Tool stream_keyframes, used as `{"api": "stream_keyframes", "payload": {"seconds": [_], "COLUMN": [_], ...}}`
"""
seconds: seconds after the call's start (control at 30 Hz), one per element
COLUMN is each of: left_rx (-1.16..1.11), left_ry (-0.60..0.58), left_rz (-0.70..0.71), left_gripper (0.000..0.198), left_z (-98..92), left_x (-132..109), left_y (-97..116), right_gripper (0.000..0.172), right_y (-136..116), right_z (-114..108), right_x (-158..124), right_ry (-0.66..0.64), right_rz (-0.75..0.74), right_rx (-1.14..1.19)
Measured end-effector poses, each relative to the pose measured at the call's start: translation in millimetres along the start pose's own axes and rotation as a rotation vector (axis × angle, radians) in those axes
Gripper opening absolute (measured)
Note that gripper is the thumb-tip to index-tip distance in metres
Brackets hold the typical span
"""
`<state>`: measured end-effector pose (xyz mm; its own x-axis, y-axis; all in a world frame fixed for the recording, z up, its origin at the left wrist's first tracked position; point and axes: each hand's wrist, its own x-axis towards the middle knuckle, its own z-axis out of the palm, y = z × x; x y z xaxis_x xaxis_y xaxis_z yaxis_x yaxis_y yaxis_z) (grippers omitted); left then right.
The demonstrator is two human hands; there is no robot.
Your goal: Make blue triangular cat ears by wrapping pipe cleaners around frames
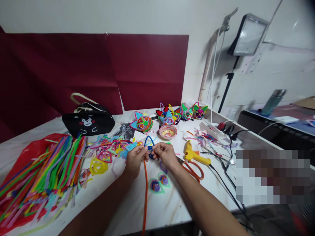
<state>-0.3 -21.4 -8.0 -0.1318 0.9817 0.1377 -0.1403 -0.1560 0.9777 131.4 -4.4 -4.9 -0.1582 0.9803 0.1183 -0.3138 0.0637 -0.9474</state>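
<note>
Above the near middle of the white, tan-veined table [176,209], a person holds one blue piece [150,148], its upper part a slim pointed arch and its lower part a band partly hidden by the grip. The fingers of the left hand [135,159] pinch its left side and those of the right hand [166,155] its right, thumbs and fingertips drawn narrow on it. One long, straight orange stem [145,196] runs down from beneath the left fingers; whether they hold it cannot be told. Below lie two teardrop-shaped eye pieces [156,186], each with pale green edging and a purple centre. To the right rest one pair of scissors [197,170] with orange loop handles and one yellow glue gun [197,155]. A dense bundle of straight, many-coloured stems [59,164], too many to count, covers a glossy red plastic sheet [49,139]. Farther back stand one round, pinkish bowl [168,131], one black bag [88,121] and several bright, pointed-eared figures [142,124], whose overlap prevents an exact count.
</note>
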Motion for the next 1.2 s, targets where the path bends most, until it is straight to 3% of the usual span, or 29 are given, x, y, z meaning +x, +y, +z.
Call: {"api": "stream_keyframes", "payload": {"seconds": [0.33,0.77,1.07,1.2], "left_rx": [-0.066,-0.061,-0.016,-0.006], "left_ry": [0.026,-0.002,-0.001,0.041], "left_rz": [-0.079,-0.119,-0.119,-0.125], "left_gripper": [0.024,0.029,0.025,0.022], "left_z": [-1.9,0.6,0.1,0.1], "left_x": [-2.2,-3.4,-2.9,-1.9], "left_y": [0.1,-0.6,3.2,5.3], "right_gripper": [0.024,0.011,0.013,0.025], "right_y": [10.5,10.2,12.0,11.6], "right_z": [-3.6,-1.5,-0.7,0.2], "right_x": [3.3,5.8,6.6,7.0], "right_ry": [-0.056,-0.005,-0.046,-0.079], "right_rz": [-0.056,-0.015,0.020,0.019], "right_rx": [-0.112,-0.109,-0.048,0.006]}}
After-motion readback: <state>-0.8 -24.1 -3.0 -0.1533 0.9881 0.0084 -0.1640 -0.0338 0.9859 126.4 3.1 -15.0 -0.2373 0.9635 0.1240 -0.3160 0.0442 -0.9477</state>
